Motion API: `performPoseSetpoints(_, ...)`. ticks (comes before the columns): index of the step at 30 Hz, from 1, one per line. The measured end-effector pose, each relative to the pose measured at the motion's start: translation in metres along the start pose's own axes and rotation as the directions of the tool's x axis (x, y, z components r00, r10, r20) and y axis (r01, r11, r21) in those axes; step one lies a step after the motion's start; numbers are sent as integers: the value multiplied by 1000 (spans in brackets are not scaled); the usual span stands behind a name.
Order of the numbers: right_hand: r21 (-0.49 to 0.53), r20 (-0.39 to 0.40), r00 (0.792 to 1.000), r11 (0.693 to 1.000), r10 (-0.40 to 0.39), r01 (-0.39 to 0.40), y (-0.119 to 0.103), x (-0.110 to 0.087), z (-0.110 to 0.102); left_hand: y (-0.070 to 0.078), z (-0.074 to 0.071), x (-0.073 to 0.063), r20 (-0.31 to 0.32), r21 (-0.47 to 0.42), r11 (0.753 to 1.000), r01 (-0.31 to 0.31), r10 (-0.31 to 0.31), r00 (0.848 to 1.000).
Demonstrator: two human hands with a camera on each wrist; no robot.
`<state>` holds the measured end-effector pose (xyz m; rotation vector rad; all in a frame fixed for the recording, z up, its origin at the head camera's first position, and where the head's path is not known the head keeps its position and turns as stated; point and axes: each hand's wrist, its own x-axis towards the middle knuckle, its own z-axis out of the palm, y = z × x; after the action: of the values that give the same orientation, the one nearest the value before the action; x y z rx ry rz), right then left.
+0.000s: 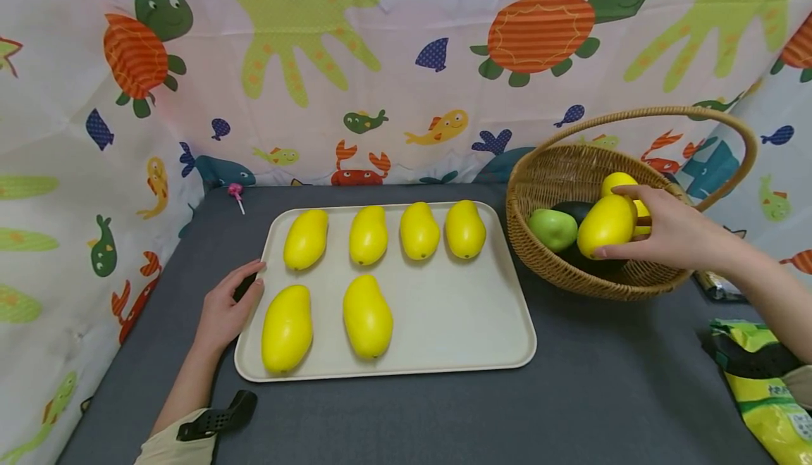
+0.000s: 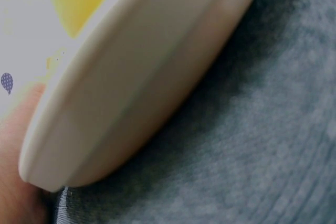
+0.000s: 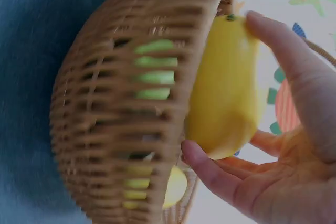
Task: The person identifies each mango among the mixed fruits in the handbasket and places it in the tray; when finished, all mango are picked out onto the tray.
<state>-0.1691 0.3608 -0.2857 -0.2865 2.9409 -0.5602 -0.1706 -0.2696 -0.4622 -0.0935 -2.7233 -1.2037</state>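
Observation:
My right hand (image 1: 666,229) grips a yellow mango (image 1: 607,227) at the wicker basket (image 1: 539,261), thumb on its lower end and fingers around its far side. In the right wrist view the same mango (image 3: 226,82) shows just above the basket's rim. A green pear-like fruit (image 1: 553,230), a dark eggplant (image 1: 574,210) and more yellow fruit (image 1: 618,182) lie inside. At the left, my left hand (image 1: 225,306) rests its fingertips against the edge of the cream tray (image 1: 457,317). Several mangoes lie on that tray, four along the back and two in front.
A yellow-green packet (image 1: 761,394) lies at the right, under the right forearm. Behind it is a shiny packet (image 1: 720,285). A pink lollipop (image 1: 236,194) is at the back left of the grey cloth. A printed curtain (image 1: 393,49) hangs behind.

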Motion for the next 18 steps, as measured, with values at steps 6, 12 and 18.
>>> performPoseSetpoints(6,230,48,999,973,21,-32,-22,-5,-4,0,0,-1,-2,2,1000,-6,6,1000)
performPoseSetpoints(12,333,53,997,942,-52,31,-53,-12,-1,1,-1,-1,-7,-4,1000,-11,11,1000)
performPoseSetpoints(18,441,44,984,887,-174,137,-84,-15,15,1,-1,0,-11,-1,1000,-20,20,1000)
